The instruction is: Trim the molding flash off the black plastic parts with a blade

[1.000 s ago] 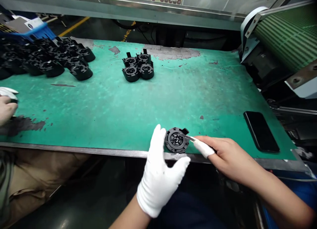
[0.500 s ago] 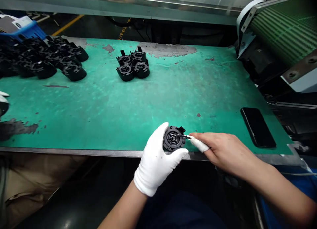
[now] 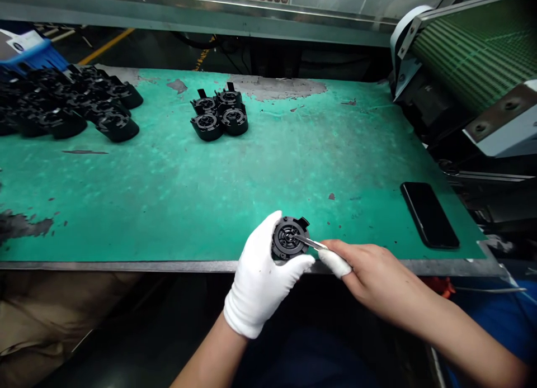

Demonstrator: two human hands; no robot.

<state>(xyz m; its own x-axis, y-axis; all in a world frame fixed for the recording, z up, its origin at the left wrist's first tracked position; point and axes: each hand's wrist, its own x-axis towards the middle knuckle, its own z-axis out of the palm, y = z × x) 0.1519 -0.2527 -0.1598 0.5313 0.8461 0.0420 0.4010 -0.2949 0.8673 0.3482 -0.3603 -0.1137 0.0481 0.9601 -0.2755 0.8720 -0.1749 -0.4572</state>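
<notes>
The left forearm, bare, rises from the lower edge of the view and slants up to the right. The left hand wears a white glove whose cuff ends at the wrist. Its fingers stretch up and to the right, close together, while the thumb reaches out to the right below them, making a curved, clasping C. The right forearm, also bare, comes in from the lower right. The right hand points left, back upward, index finger and white-covered thumb drawn together in a pinch.
</notes>
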